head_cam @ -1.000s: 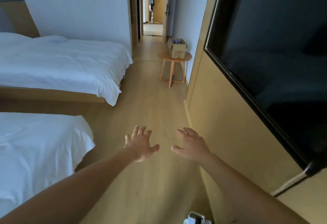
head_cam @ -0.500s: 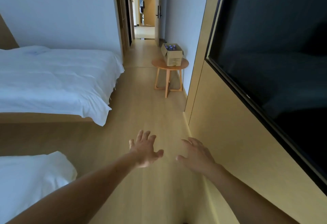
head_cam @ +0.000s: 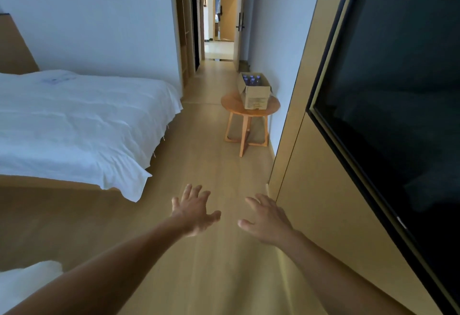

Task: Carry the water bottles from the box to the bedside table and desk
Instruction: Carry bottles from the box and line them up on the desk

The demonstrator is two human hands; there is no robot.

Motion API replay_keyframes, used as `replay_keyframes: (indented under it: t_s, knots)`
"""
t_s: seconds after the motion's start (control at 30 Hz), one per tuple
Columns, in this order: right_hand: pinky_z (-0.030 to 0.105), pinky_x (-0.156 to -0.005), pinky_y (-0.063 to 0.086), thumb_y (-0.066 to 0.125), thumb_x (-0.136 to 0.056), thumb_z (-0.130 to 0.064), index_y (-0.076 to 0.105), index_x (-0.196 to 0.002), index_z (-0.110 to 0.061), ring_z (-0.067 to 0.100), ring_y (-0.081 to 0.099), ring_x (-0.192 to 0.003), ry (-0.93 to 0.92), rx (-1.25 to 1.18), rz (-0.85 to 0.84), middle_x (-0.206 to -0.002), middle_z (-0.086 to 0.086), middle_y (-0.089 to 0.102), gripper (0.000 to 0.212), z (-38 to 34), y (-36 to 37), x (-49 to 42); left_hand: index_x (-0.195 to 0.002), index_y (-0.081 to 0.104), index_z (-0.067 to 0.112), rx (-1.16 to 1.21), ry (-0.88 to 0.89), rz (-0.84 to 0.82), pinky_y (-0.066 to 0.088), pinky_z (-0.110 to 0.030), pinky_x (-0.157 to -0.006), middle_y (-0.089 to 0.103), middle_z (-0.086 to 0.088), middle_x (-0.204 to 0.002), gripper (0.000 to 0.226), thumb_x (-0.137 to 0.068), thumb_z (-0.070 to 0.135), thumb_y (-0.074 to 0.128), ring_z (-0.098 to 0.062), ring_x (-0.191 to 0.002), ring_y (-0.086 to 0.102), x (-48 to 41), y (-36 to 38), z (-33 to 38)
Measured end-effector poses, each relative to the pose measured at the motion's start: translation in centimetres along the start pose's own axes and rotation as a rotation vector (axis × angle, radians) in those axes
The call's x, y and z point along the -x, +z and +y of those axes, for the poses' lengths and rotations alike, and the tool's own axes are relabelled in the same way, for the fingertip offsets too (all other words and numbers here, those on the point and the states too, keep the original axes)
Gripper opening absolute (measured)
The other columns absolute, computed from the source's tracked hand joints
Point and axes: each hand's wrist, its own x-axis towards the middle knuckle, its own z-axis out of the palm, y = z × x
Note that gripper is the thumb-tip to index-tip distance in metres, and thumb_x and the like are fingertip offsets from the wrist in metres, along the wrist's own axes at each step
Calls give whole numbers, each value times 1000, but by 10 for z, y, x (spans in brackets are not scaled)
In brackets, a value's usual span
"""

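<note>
Head view: the person faces down a narrow strip of wooden floor (head_cam: 214, 165) between a white-covered bed (head_cam: 74, 125) on the left and a wood wall panel with a dark screen (head_cam: 398, 90) on the right. Both arms reach forward at about waist level. The left hand (head_cam: 194, 211) and right hand (head_cam: 266, 220) are palm down, fingers spread wide and empty, close beside each other but not touching. They hold nothing, probably because the pickup lies ahead.

The water bottles (head_cam: 251, 79) stand inside an open cardboard box (head_cam: 256, 93), only their blue caps showing. The box sits on a small round wooden bench (head_cam: 231, 105) against the right wall, well apart from the hands. No bottle has been taken out yet as far as can be seen. Neither the bedside table nor the desk is in sight, so the step in hand appears to be the approach to the box.
</note>
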Motion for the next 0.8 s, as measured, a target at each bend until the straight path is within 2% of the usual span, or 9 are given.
replay_keyframes:
  t_s: [0.27, 0.5, 0.63, 0.8]
  knots:
    - [49, -119, 15, 47, -93, -54, 19, -155, -26, 22, 7, -151, 26, 25, 18, -165, 3, 11, 74, -3, -42, -168, -159, 18, 23, -1, 39, 13, 12, -59, -122, 3, -2, -169, 80, -96, 63, 45, -26, -156, -8, -177, -42, -31]
    - [47, -117, 22, 47, -93, -54, 22, -154, -25, 24, 13, -149, 53, 6, 61, -162, 3, 16, 73, -7, -93, -299, -160, 17, 22, -35, 116, 22, 14, -59, -121, 4, -3, -169, 80, -96, 63, 43, -26, -156, -7, -310, -103, -43]
    - [44, -119, 20, 47, -92, -57, 20, -156, -24, 22, 11, -150, 49, -8, 56, -163, 2, 14, 76, 7, -106, -369, -160, 16, 23, -39, 130, 1, 12, -60, -122, 2, -3, -169, 80, -96, 63, 44, -27, -156, -8, -381, -116, -40]
    - [48, -120, 17, 47, -92, -58, 20, -156, -26, 23, 7, -151, 19, -27, 73, -164, 4, 12, 77, 39, -133, -471, -159, 17, 23, -24, 110, 23, 11, -60, -122, 2, -3, -169, 80, -96, 62, 44, -25, -156, -9, -479, -136, -22]
